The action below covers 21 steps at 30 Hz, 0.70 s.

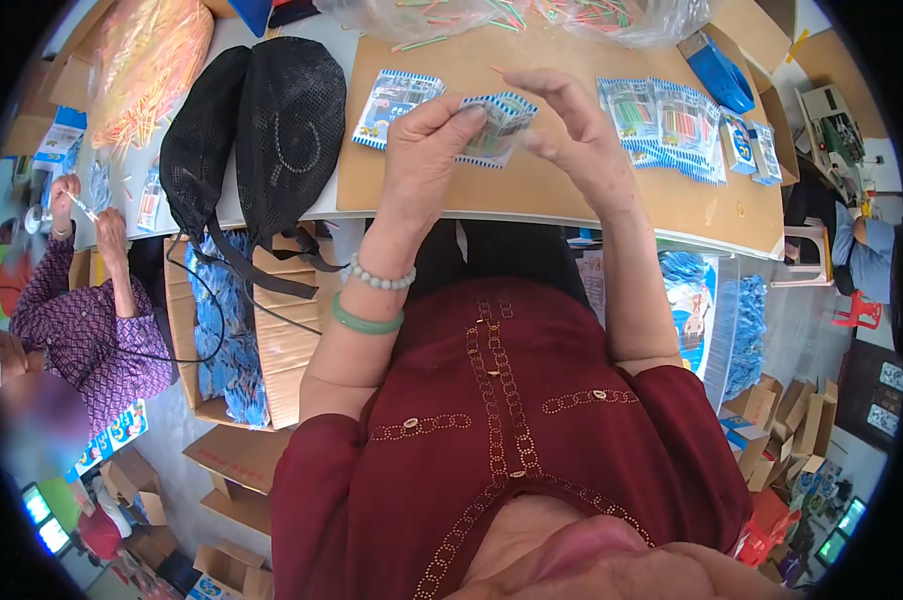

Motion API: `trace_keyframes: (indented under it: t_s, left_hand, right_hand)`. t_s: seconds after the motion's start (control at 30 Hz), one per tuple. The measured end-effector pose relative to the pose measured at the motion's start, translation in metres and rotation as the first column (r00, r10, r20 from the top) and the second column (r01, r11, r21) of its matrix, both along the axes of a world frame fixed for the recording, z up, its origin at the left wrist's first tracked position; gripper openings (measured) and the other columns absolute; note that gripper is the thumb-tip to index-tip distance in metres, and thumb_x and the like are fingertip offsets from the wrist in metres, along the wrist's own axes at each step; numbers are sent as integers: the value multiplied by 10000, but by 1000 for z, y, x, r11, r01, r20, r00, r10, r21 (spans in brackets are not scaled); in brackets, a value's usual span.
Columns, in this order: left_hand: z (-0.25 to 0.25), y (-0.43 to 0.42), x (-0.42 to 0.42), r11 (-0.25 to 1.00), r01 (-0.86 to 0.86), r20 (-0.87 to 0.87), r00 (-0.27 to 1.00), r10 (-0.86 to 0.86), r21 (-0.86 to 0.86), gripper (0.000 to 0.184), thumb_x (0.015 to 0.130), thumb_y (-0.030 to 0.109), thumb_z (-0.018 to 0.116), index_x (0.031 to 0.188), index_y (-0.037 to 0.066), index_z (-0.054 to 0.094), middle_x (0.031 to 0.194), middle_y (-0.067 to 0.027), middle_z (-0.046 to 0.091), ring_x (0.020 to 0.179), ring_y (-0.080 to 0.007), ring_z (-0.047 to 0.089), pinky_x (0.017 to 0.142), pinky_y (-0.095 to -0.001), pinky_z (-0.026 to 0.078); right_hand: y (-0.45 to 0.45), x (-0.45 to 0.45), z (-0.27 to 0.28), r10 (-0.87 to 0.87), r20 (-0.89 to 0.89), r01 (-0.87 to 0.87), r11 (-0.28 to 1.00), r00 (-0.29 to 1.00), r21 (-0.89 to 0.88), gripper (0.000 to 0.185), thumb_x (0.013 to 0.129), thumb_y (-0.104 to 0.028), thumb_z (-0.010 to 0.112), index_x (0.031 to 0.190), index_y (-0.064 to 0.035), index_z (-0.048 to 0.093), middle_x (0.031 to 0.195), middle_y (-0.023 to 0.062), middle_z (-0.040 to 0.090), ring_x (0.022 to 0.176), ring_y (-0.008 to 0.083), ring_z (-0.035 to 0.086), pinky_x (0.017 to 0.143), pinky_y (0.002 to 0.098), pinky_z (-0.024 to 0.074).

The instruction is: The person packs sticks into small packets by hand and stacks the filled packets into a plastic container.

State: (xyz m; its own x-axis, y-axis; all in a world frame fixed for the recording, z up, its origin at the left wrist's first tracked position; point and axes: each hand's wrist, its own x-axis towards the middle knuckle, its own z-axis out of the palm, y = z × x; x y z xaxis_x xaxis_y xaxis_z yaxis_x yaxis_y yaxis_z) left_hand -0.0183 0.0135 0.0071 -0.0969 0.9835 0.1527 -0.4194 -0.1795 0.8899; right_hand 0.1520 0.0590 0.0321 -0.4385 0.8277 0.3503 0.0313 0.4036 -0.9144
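Note:
My left hand (423,150), wearing a bead bracelet and a green bangle, pinches a small clear packet (499,128) with blue-and-white striped edges. My right hand (593,150) is beside the packet, fingers curved and apart from the thumb. A short orange stick end (497,70) shows by its fingertips; whether the hand touches it I cannot tell. Behind my left hand lies a blue-and-white packet (391,100). Right of my right hand, several packets of coloured sticks (683,122) overlap on the brown board (371,185).
A black mesh bag (293,140) sits left of the board. Clear bags of loose sticks (611,15) lie at the far edge. A blue holder (723,75) and small boxes (739,145) stand right. A co-worker's hand (111,238) is at far left; a carton of packets (226,330) is below.

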Motion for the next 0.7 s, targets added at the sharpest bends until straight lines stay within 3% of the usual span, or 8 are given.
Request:
trace_keyframes:
  t_s: [0.2, 0.3, 0.33, 0.4, 0.47, 0.5, 0.63, 0.7]
  left_hand:
    - [13, -4, 9, 997, 62, 72, 995, -65, 43, 172, 866, 57, 631, 1021, -4, 676, 957, -46, 671, 816, -79, 598, 728, -214, 485]
    - [14, 1, 11, 1000, 26, -239, 971, -25, 2, 162, 853, 52, 641, 999, -8, 677, 945, -35, 664, 812, -86, 584, 737, -215, 470]
    - [7, 2, 10, 998, 57, -242, 969, -54, 7, 162, 853, 52, 641, 999, -8, 677, 945, -35, 664, 812, -86, 584, 737, -215, 470]
    - [-5, 6, 7, 997, -47, -541, 838, 77, 69, 147, 829, 43, 663, 964, -14, 675, 898, -12, 657, 813, -83, 566, 731, -217, 455]
    - [0, 1, 13, 992, -122, -346, 933, 105, -26, 134, 815, 40, 680, 934, -21, 671, 868, -2, 644, 815, -69, 556, 718, -220, 448]
    - [1, 1, 15, 996, -88, -344, 936, 75, -23, 134, 815, 40, 680, 934, -21, 671, 868, -2, 644, 815, -69, 556, 718, -220, 448]
    - [9, 4, 19, 966, -119, -503, 835, 223, 230, 102, 807, 42, 695, 888, -13, 666, 824, 16, 618, 754, -50, 525, 681, -210, 425]
    - [13, 5, 25, 997, -73, -375, 924, 78, 27, 80, 805, 43, 702, 855, -4, 660, 793, 27, 600, 712, -42, 498, 639, -203, 400]
  right_hand:
    - [6, 8, -22, 82, -54, -88, 990, 995, -109, 170, 836, -48, 608, 1004, -22, 609, 1123, 50, 608, 1024, 111, 542, 896, 265, 427]
    - [6, 9, -34, 72, -192, -109, 976, 979, -188, 143, 830, -28, 604, 971, -22, 618, 1058, 37, 621, 959, 106, 562, 860, 258, 442]
    - [5, 8, -44, 86, -181, -124, 971, 980, -206, 146, 831, -31, 604, 977, -22, 614, 1035, 32, 623, 938, 102, 565, 841, 254, 448]
    - [9, 8, -54, 98, -158, -134, 962, 983, -236, 152, 835, -36, 605, 987, -23, 607, 987, 23, 627, 895, 95, 571, 802, 245, 459]
    - [5, 13, -48, 80, -198, -136, 947, 977, -291, 153, 841, -33, 603, 994, -26, 602, 970, 18, 627, 879, 92, 574, 787, 240, 464]
    - [2, 14, -44, 104, -244, -185, 922, 964, -341, 155, 847, -29, 601, 1001, -28, 598, 953, 13, 628, 862, 90, 578, 772, 234, 469]
    - [-11, 9, -37, 139, -285, -256, 865, 948, -431, 207, 838, -34, 618, 1045, -27, 610, 978, 12, 636, 892, 87, 574, 777, 261, 478]
    - [-10, 10, -40, 113, -325, -252, 868, 939, -428, 227, 835, -26, 616, 1063, -24, 604, 976, 13, 636, 890, 87, 579, 778, 262, 483]
